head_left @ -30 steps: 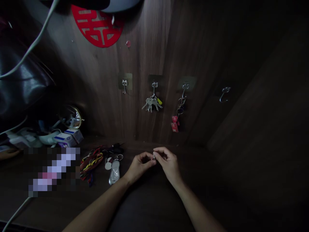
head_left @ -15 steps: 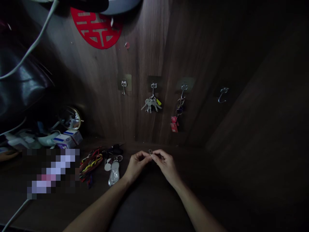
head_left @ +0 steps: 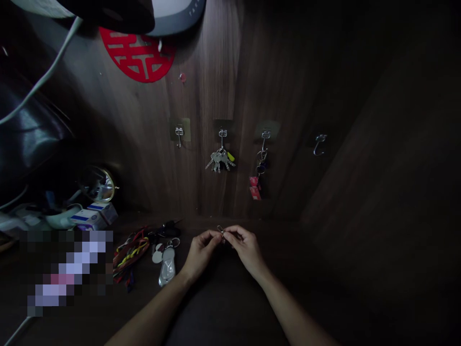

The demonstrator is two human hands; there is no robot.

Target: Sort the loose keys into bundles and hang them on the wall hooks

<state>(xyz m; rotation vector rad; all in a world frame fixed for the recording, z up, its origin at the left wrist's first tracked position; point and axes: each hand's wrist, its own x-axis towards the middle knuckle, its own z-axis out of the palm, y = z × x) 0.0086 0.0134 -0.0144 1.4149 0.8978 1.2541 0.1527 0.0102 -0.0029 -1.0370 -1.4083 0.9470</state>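
Observation:
Between the fingertips of both hands is a small metal ring or clasp (head_left: pixel 221 229), its loop sticking up above the fingers. My left hand (head_left: pixel 202 250) pinches it from one side, and my right hand (head_left: pixel 244 244) pinches it from the other. Its lower part is dark and mostly covered by fingers. Left of my left hand, on the dark wooden surface, lie a silver keychain (head_left: pixel 167 269) with a split ring, a dark key (head_left: pixel 169 228) and a bundle of coloured braided cords (head_left: pixel 133 250).
On the wall, a bunch of keys (head_left: pixel 219 158) hangs from one hook, and key rings with red tags (head_left: pixel 255 187) from another. Two more hooks (head_left: pixel 179 134) flank them. At left stand small boxes (head_left: pixel 95 216), a round mirror (head_left: pixel 97 185) and a black bag (head_left: pixel 29 129). Caps (head_left: pixel 176 17) hang above.
The metal piece has turned between my fingers, and its loop now shows more above them. My view has shifted slightly, so the wall sits lower and further left.

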